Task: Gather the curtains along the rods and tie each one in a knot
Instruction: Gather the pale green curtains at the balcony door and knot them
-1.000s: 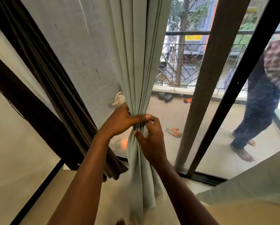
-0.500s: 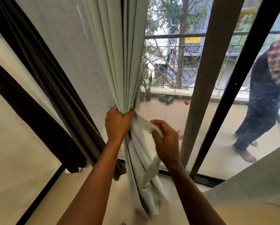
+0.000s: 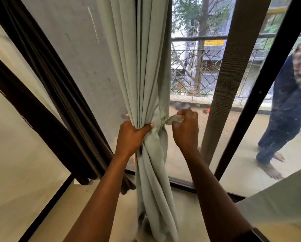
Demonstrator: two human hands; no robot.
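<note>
Half a second ago our right hand (image 3: 185,130) held the pale strip (image 3: 171,120) slack, drooping down the folds. Now the strip runs taut out of the bundle's waist toward 3 o'clock, pinched in curled fingers. A second ago both hands met on the cloth; now they are apart. Our left hand (image 3: 131,135) is clamped round the gathered green curtain (image 3: 142,67) at its narrowest point, thumb across the front. The curtain hangs at the centre of view, pleats packed above the grip and the tail twisting down toward 6 o'clock. We judge the tie is being cinched: this curtain is gathered, its knot not yet finished.

At 9 o'clock a dark curtain (image 3: 58,95) hangs bunched; whether it is tied we cannot tell. At 2 o'clock the door post (image 3: 228,84) stands near our right hand and may limit the pull. Behind the glass at 3 o'clock a person (image 3: 286,110) stands on the balcony.
</note>
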